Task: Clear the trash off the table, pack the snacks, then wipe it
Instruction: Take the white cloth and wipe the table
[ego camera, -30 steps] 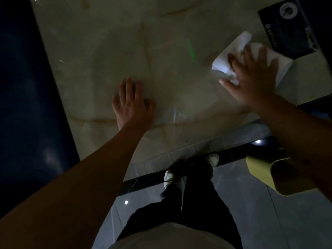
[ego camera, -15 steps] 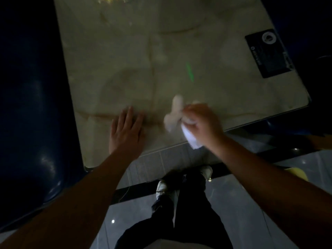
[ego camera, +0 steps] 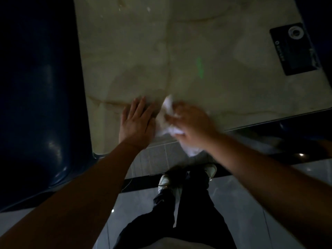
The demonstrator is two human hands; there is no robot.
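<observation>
The scene is dim. A pale marble-patterned table (ego camera: 206, 42) fills the upper middle. My left hand (ego camera: 136, 123) lies flat on the table near its front edge, fingers straight. Just to its right, my right hand (ego camera: 194, 126) grips a crumpled white tissue (ego camera: 168, 106) at the table's front edge. Part of the tissue sticks up past my fingers and part hangs below my palm over the edge. The right hand is motion-blurred.
A black placard (ego camera: 294, 49) lies at the table's right edge. A dark blue seat (ego camera: 39, 105) borders the table on the left. Below the front edge is glossy tiled floor (ego camera: 251, 203) with my legs and white shoes (ego camera: 164, 182).
My right hand swept the tissue from the far right of the table to the front edge beside my left hand and gathered it up. The left hand stayed flat.
</observation>
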